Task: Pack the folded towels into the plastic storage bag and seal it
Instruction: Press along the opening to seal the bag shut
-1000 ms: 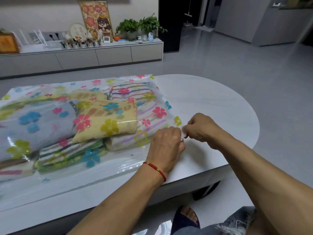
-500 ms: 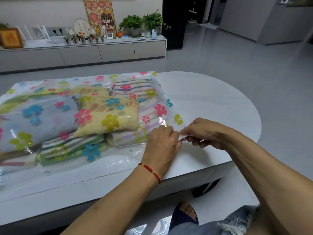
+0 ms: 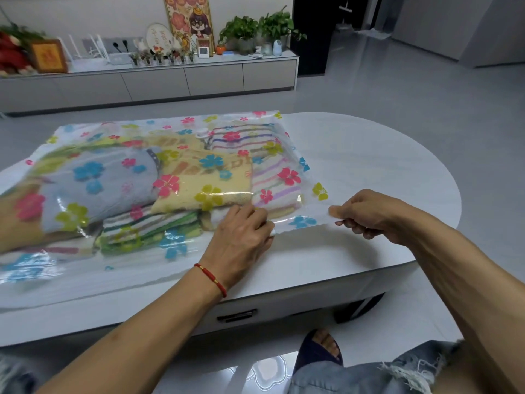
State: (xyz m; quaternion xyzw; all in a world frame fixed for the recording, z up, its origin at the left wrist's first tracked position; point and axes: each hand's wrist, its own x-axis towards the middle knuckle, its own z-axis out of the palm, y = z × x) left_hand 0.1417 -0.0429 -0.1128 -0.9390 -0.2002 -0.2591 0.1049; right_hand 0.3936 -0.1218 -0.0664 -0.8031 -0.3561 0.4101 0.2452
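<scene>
Storage bag (image 3: pixel 159 263) lying flat on the table (image 3: pixel 383 172) with folded towels (image 3: pixel 199 189) inside, left of and beyond the left hand (image 3: pixel 241 240), which rests on the bag's near edge; the right hand (image 3: pixel 372 216), to its right, pinches the bag's corner.

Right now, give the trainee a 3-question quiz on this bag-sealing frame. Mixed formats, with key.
1. True or false: the folded towels are already inside the plastic bag.
2. Which hand pinches the bag's corner, lifted off the table?
A. left hand
B. right hand
3. Fill in: the left hand's wrist wears a ___ bracelet.

Key: 1 true; 2 B; 3 red.
</scene>
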